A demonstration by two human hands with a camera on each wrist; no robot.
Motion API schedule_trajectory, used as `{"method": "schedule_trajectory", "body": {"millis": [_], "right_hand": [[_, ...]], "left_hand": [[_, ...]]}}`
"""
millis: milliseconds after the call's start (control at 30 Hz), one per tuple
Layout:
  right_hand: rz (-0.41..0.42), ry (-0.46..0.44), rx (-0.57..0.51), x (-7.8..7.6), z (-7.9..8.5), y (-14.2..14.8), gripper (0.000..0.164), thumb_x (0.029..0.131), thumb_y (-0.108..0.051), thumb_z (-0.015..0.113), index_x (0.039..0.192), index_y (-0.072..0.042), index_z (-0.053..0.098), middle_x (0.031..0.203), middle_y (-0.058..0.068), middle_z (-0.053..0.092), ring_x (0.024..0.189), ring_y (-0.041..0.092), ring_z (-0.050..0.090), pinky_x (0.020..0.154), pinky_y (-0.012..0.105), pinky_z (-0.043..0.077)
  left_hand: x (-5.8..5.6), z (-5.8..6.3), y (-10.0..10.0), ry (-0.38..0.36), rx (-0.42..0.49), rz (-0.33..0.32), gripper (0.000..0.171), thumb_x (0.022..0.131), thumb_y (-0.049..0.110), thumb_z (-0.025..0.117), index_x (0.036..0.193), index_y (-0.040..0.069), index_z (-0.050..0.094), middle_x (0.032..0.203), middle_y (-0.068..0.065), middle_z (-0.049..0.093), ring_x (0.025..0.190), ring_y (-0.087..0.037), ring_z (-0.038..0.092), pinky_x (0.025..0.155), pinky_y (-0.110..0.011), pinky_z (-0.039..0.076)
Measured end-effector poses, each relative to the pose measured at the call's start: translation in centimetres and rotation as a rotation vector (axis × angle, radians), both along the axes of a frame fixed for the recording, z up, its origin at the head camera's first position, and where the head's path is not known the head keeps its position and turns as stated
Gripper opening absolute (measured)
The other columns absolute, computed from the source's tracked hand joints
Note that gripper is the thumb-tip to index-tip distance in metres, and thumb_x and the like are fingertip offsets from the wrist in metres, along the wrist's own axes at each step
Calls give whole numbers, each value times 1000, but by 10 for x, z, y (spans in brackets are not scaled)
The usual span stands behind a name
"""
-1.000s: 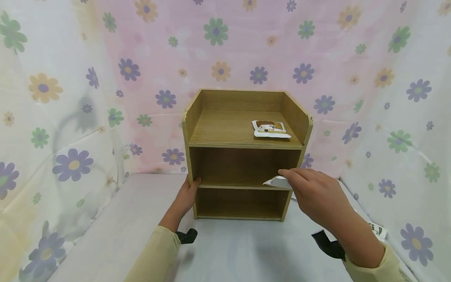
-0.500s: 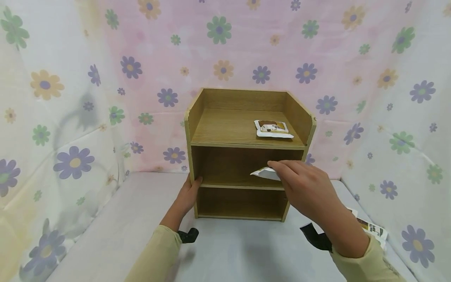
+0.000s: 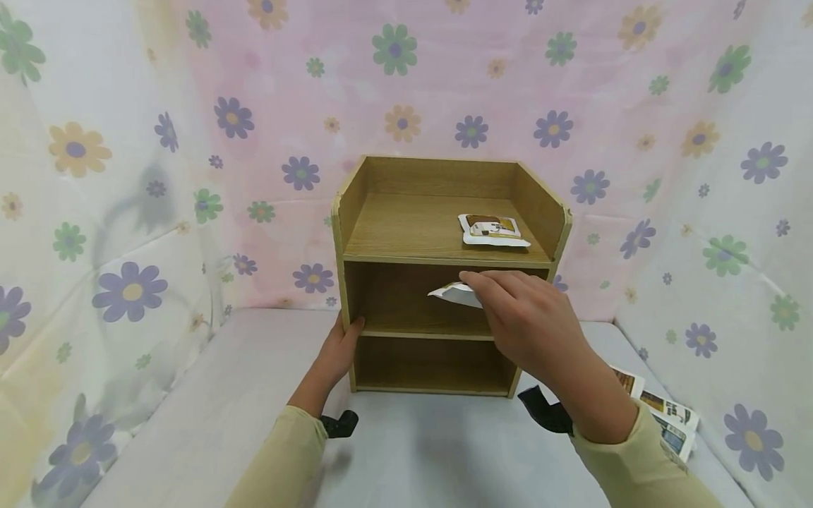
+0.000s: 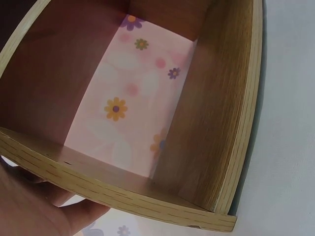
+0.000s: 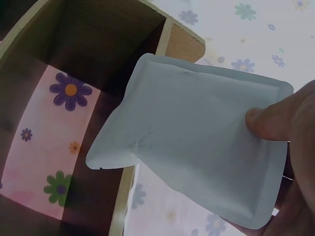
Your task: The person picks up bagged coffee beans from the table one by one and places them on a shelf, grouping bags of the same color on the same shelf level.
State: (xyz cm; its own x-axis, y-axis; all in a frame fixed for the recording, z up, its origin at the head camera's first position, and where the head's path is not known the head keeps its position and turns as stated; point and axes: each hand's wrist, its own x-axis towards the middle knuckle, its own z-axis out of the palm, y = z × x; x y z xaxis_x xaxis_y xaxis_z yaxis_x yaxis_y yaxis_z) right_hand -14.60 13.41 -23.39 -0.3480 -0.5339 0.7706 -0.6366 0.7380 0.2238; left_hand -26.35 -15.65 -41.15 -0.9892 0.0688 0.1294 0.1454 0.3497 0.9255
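Note:
My right hand [image 3: 530, 317] pinches a flat white sealed food pouch [image 5: 197, 128] by one end, thumb on its plain side. In the head view the pouch is held before the middle compartment of a small wooden shelf unit [image 3: 413, 257]; most of it is hidden by the hand. My left hand [image 3: 330, 360] grips the left side panel of the unit, its thumb at the front edge near the middle shelf board. In the left wrist view the fingers [image 4: 83, 214] lie along the outer side of the panel. Another pouch [image 3: 492, 231], with a printed brown and yellow face, lies on the top shelf.
Several printed packets [image 3: 667, 416] lie on the white table [image 3: 406, 451] to the right, partly behind the right forearm. A flowered cloth [image 3: 406, 92] hangs behind and along both sides. The unit's back is partly open, with the cloth showing through in both wrist views.
My right hand has moved left and slightly up with the pouch, from the unit's right side to the front of the middle compartment. The left hand keeps its grip on the side panel.

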Motion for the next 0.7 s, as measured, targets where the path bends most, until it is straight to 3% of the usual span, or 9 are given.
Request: {"method": "schedule_trajectory", "body": {"millis": [367,700], "right_hand": [[78,78,-65,-3,15,-17,27,87,-2,66,113,-8,68,92,9,73,77,24,70,63,37,56],[97,121,-102,-15,28,-28,23,90,-4,63,112,-8,69,93,9,74,84,25,71,70,40,58]], "left_hand": [[-1,-2,0,8,-1,3,65,102,48,32,156,16,12,154,-20,32,138,-41,37,113,-59,27],[0,-1,1,10,2,18,64,102,47,32,155,17,13,153,-20,33,138,-40,37,113,-58,27]]}}
